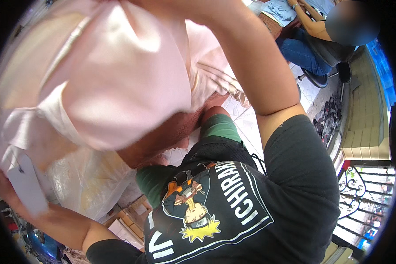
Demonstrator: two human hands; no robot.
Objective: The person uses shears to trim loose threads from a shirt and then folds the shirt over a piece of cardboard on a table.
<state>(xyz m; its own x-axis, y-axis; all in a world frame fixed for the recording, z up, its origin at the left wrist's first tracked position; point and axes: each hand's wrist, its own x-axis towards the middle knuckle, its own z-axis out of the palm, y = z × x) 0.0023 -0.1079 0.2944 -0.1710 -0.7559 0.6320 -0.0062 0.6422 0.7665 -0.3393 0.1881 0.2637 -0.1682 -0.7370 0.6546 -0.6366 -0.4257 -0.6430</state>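
A pale pink satin garment [127,83] is held up and spread across the upper left, its folds gathering at the top edge. There my right hand [156,5] grips the cloth, its fingers mostly cut off by the frame. My left hand [0,178] is at the far left rim against the garment's lower side, with its fingers hidden and blurred. Close by it, a blank-looking white tag [27,182] dangles from the garment on a thin string. A ruffled or gathered part of the garment [211,72] falls toward the right, beside my right forearm.
A reddish-brown surface [163,136] lies beneath the garment, above my knees. Clear plastic sheeting [83,180] and a wooden box [130,222] are at lower left. At upper right another person [310,48] sits by blue cloth [280,12]. Dark scraps [329,116] line the floor near a metal gate [361,193].
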